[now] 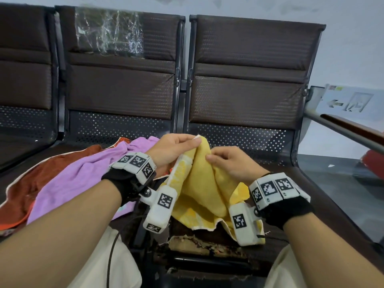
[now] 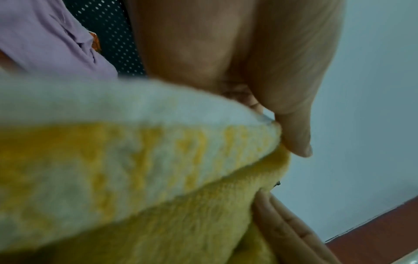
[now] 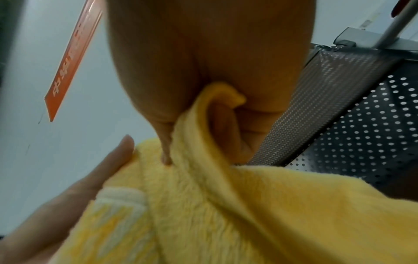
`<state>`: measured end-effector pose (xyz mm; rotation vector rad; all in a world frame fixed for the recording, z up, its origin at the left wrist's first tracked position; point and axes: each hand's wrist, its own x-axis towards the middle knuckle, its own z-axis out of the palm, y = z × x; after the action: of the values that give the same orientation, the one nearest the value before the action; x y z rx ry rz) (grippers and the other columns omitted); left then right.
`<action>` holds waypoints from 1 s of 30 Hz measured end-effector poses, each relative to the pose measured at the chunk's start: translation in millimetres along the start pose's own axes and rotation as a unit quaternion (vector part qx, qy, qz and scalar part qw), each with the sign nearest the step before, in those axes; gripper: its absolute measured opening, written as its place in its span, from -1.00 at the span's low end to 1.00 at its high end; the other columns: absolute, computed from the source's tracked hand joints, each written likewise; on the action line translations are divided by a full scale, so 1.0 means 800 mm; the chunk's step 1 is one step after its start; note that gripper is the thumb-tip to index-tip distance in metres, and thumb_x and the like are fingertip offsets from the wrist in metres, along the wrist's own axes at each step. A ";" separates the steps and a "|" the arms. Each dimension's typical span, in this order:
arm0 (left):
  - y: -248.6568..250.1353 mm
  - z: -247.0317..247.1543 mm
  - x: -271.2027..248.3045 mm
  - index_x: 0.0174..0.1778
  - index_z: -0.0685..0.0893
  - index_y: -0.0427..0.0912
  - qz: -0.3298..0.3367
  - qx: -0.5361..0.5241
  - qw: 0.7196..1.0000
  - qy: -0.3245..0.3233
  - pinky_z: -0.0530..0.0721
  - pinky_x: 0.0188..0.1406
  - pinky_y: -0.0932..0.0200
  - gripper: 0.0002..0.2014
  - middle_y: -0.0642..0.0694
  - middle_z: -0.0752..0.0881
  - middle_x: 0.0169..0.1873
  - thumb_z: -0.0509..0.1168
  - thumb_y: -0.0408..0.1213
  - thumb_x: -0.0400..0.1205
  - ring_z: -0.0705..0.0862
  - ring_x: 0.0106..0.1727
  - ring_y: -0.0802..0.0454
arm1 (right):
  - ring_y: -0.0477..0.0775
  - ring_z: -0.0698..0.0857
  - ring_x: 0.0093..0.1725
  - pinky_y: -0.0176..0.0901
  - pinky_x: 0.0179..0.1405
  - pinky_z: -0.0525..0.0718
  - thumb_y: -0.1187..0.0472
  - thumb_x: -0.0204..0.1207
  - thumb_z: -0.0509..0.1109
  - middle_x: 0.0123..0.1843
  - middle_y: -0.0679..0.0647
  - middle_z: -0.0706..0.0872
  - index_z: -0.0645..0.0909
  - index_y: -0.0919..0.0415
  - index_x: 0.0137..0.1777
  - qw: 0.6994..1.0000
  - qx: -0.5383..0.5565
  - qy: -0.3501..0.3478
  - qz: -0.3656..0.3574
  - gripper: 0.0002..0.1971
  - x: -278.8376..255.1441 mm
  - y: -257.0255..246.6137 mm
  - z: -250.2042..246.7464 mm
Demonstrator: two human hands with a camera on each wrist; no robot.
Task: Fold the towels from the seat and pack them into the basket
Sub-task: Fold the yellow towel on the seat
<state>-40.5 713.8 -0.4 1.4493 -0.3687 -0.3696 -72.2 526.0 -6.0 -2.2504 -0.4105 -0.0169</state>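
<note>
Three towels in view, one yellow towel [image 1: 199, 183] with a white patterned border, fluffy and bunched, lifted over the seat [image 1: 324, 196] between my two hands, my left hand [image 1: 172, 150] and right hand [image 1: 230, 163] each pinched its top edge, one purple towel [image 1: 79, 173] and one rust-brown towel [image 1: 31, 183] lay crumpled on the seat to my left.

Both forearms are bare, and each wrist wears a black fabric wrap [image 1: 124, 183] under a band of white blocks [image 1: 138, 164] printed with black-and-white square markers. From each band a white boxy camera housing hangs on a small bracket, the left housing [image 1: 161, 209] fixed by a round silver screw [image 1: 148, 191] and the right housing [image 1: 241, 222] carrying its own square marker. A thin black cable [image 1: 113, 246] runs down from the left wrist across the lap, where pale cream trousers [image 1: 116, 265] cover both legs.
</note>
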 end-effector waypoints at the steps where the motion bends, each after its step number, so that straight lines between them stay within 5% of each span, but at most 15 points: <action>1: -0.002 -0.002 0.001 0.19 0.67 -0.31 0.002 -0.004 1.000 0.003 0.78 -0.08 0.09 -0.60 -0.22 0.78 -0.05 0.39 -0.21 0.47 0.76 -0.08 -0.05 | 0.00 0.64 -0.16 0.05 0.01 0.61 0.18 0.65 0.29 -0.18 0.16 0.72 0.70 0.22 -0.12 0.999 0.005 0.032 0.010 -0.80 0.001 -0.001 -0.001; 3: -0.009 -0.005 0.003 0.17 0.68 -0.29 0.007 0.010 1.000 0.005 0.78 -0.06 0.10 -0.55 -0.18 0.80 -0.06 0.45 -0.22 0.37 0.79 -0.09 -0.02 | 0.00 0.63 -0.20 0.05 -0.04 0.63 0.19 0.66 0.27 -0.24 0.08 0.69 0.68 0.19 -0.20 0.992 0.063 0.102 0.031 -0.77 0.002 -0.002 -0.003; 6: -0.025 -0.002 0.009 0.12 0.69 -0.23 0.003 0.093 0.995 0.027 0.69 0.05 -0.03 -0.66 -0.26 0.78 -0.03 0.49 -0.24 0.44 0.75 0.00 -0.14 | 0.15 0.58 -0.18 0.22 -0.05 0.63 0.22 0.66 0.25 -0.20 0.26 0.64 0.64 0.46 -0.08 0.975 0.153 0.153 0.050 -0.72 0.004 -0.007 -0.004; 8: -0.033 0.004 0.013 0.14 0.66 -0.22 0.005 0.115 0.992 0.042 0.68 -0.08 0.02 -0.69 -0.24 0.73 -0.05 0.46 -0.23 0.50 0.71 -0.05 -0.09 | 0.15 0.58 -0.15 0.25 0.00 0.63 0.21 0.66 0.25 -0.17 0.27 0.64 0.63 0.50 -0.04 0.967 0.180 0.166 0.066 -0.70 0.004 -0.011 -0.004; 10: -0.038 0.009 0.014 0.25 0.59 -0.17 0.007 0.122 0.992 0.037 0.71 -0.11 0.13 -0.53 -0.16 0.74 0.05 0.50 -0.16 0.45 0.74 -0.01 0.01 | 0.14 0.55 -0.15 0.29 0.01 0.61 0.19 0.66 0.25 -0.17 0.22 0.61 0.60 0.51 -0.09 0.961 0.194 0.180 0.083 -0.68 0.006 -0.012 -0.004; 13: -0.048 0.016 0.016 0.42 0.37 -0.16 -0.008 0.168 0.985 0.034 0.68 0.17 0.05 -0.21 -0.07 0.69 0.21 0.58 -0.11 0.33 0.69 0.19 0.07 | 0.18 0.57 -0.12 0.39 0.14 0.61 0.17 0.67 0.23 -0.14 0.26 0.63 0.63 0.36 -0.18 0.941 0.239 0.209 0.113 -0.70 0.007 -0.015 -0.005; 15: -0.056 0.022 0.016 0.42 0.26 -0.19 -0.035 0.185 0.981 0.035 0.70 0.07 0.11 -0.24 -0.09 0.68 0.21 0.55 -0.20 0.40 0.69 0.17 0.07 | 0.18 0.59 -0.11 0.45 0.14 0.59 0.16 0.67 0.23 -0.13 0.35 0.64 0.61 0.50 -0.09 0.930 0.259 0.227 0.128 -0.65 0.006 -0.014 -0.009; 17: -0.063 0.026 0.016 0.27 0.36 -0.17 -0.058 0.174 0.983 0.009 0.72 -0.18 0.19 -0.50 -0.12 0.74 0.08 0.46 -0.26 0.51 0.72 0.02 0.08 | 0.15 0.57 -0.11 0.51 0.12 0.56 0.15 0.66 0.23 -0.12 0.53 0.62 0.52 0.63 0.02 0.921 0.267 0.245 0.139 -0.59 0.003 -0.013 -0.012; 20: -0.063 0.025 0.014 -0.10 0.64 0.00 -0.026 0.260 0.965 -0.020 0.70 -0.29 0.32 -0.96 -0.10 0.78 -0.13 0.31 -0.24 0.63 0.74 -0.17 0.09 | 0.21 0.63 -0.11 0.51 0.13 0.61 0.16 0.65 0.26 0.00 0.62 0.63 0.57 0.59 0.01 0.904 0.293 0.272 0.151 -0.63 0.001 -0.005 -0.018; 22: -0.058 0.021 0.014 -0.29 0.63 0.05 0.011 0.300 0.953 0.031 0.58 -0.46 0.46 -0.80 0.04 0.72 -0.33 0.25 -0.17 0.67 0.66 -0.37 0.21 | 0.26 0.73 -0.05 0.35 0.13 0.70 0.20 0.61 0.32 -0.01 0.44 0.74 0.70 0.38 -0.08 0.888 0.316 0.294 0.155 -0.77 -0.001 0.000 -0.022; 24: -0.046 0.017 0.018 -0.36 0.60 -0.02 0.039 0.266 0.957 0.111 0.52 -0.50 0.37 -0.74 0.04 0.62 -0.43 0.23 -0.15 0.67 0.57 -0.46 0.20 | 0.20 0.73 -0.09 0.13 0.03 0.76 0.25 0.56 0.38 -0.09 0.28 0.77 0.72 0.26 -0.11 0.872 0.341 0.315 0.153 -0.89 -0.005 0.004 -0.029; 27: -0.026 0.008 0.022 -0.20 0.70 -0.20 0.065 0.136 0.965 0.214 0.61 -0.35 0.15 -0.76 -0.09 0.65 -0.36 0.27 -0.13 0.65 0.62 -0.33 0.03 | 0.07 0.63 -0.29 -0.13 -0.33 0.71 0.35 0.54 0.37 -0.27 0.19 0.65 0.63 0.35 -0.13 0.867 0.373 0.297 0.146 -0.94 -0.012 0.002 -0.033; 30: -0.007 -0.002 0.020 -0.14 0.71 -0.21 0.070 -0.024 0.966 0.247 0.53 -0.52 0.23 -0.81 -0.08 0.63 -0.43 0.33 -0.15 0.62 0.59 -0.44 0.05 | 0.07 0.76 -0.26 -0.11 -0.21 0.79 0.52 0.47 0.34 -0.27 0.19 0.77 0.68 0.41 0.00 0.879 0.391 0.254 0.100 -0.84 -0.017 -0.010 -0.031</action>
<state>-25.3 707.4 -6.2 1.4031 -0.0545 0.1014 -84.4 508.7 14.1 -1.3935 0.1064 -0.2799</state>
